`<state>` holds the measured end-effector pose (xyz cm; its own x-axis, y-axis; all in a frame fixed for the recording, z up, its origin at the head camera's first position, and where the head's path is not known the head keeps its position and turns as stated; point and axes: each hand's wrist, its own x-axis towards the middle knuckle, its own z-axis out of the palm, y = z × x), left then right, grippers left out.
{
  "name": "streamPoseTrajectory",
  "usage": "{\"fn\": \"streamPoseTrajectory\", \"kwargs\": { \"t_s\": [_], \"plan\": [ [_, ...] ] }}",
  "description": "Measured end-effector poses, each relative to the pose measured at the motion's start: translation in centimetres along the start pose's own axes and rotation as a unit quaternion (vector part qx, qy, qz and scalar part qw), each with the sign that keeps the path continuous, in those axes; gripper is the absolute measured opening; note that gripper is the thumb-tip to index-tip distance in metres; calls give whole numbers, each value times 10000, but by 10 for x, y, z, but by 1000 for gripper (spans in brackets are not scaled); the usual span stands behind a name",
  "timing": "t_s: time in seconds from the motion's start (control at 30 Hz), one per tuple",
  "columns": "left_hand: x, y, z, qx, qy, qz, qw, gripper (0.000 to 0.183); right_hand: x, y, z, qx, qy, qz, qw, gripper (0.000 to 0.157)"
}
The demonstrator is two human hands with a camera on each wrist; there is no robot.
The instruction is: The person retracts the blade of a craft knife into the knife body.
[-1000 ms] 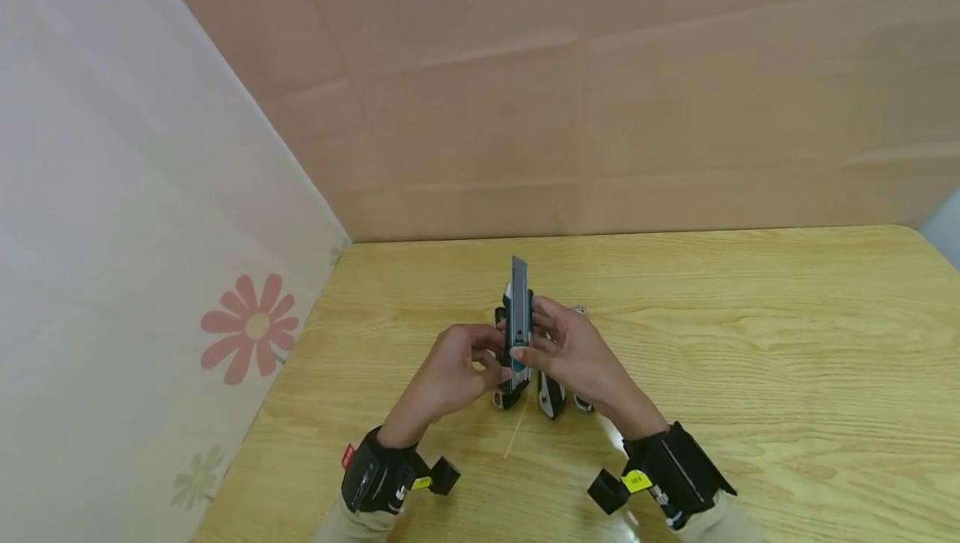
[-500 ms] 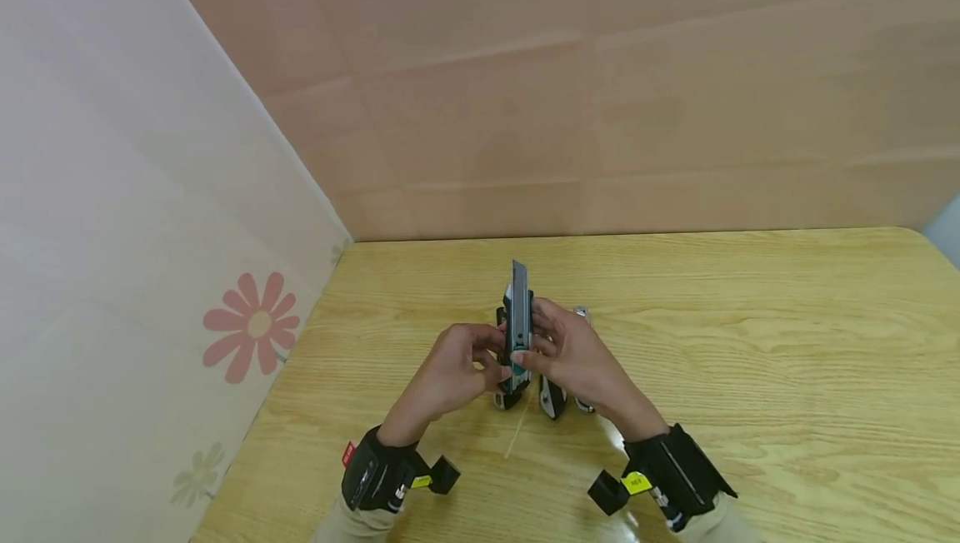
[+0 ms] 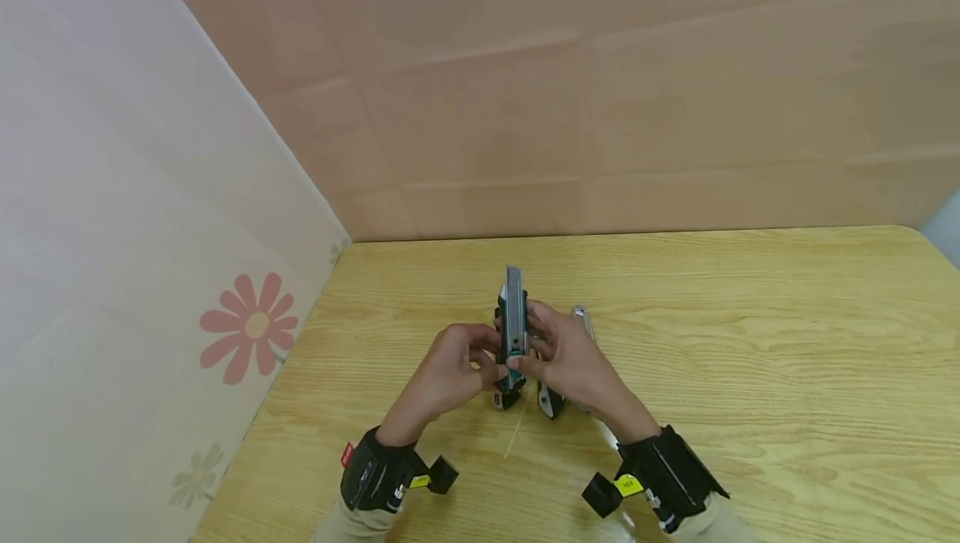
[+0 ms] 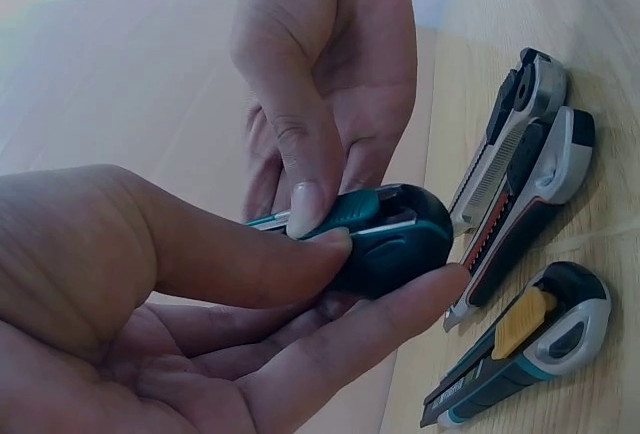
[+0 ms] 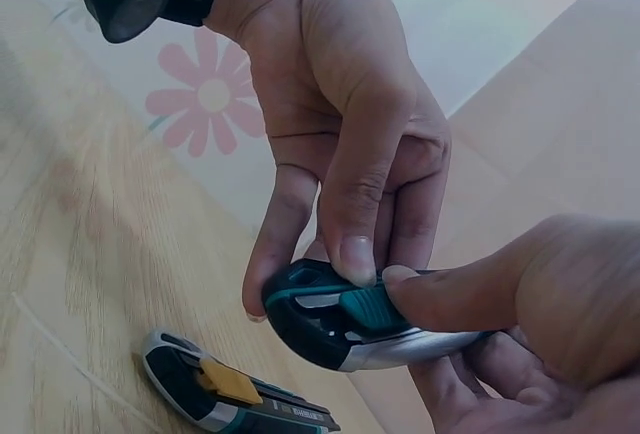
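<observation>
Both hands hold one utility knife [image 3: 514, 314] with a dark teal body, raised over the table, its tip pointing away from the person. My left hand [image 3: 450, 370] pinches it near the butt end; in the left wrist view the thumb rests along its side. My right hand [image 3: 576, 360] has its thumb on the teal slider [image 5: 372, 308], with fingers on the knife's other side. Below lie three more utility knives: a teal-and-black knife with a yellow slider [image 4: 518, 344], a red-lined knife [image 4: 535, 199] and a grey-and-black knife [image 4: 520, 119]. The hands partly cover them in the head view.
The wood-grain table [image 3: 750, 360] meets a brown sheet [image 3: 600, 110] along its far edge. At left stands a pale wall covering [image 3: 135, 193] with a pink flower print. Black straps with small camera blocks [image 3: 602, 495] sit on both wrists.
The knife and my right hand have shifted slightly left, and the knife's tip sits a little lower. The right thumb on the slider is slightly nearer the butt end. My left hand barely moved.
</observation>
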<state>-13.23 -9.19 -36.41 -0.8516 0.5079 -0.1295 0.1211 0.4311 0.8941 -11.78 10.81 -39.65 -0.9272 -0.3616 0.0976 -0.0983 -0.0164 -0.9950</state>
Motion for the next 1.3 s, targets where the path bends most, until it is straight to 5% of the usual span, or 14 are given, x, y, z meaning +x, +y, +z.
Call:
{"fn": "streamPoseTrajectory", "kwargs": {
  "t_s": [0.6, 1.03, 1.2, 1.3],
  "plan": [
    [-3, 3, -4, 3, 164, 59, 9998, 18, 0, -1, 6, -15, -15, -8, 10000, 86],
    [-4, 2, -13, -317, 195, -30, 9993, 25, 3, -2, 11, -67, 32, 68, 9999, 78],
    [-5, 7, -34, -585, 626, -170, 9962, 31, 5, -17, 0, -204, 692, -168, 9973, 70],
    [-4, 3, -44, -434, 368, -477, 9972, 28, 2, -26, -19, -186, 1469, -369, 9883, 60]
  ]
}}
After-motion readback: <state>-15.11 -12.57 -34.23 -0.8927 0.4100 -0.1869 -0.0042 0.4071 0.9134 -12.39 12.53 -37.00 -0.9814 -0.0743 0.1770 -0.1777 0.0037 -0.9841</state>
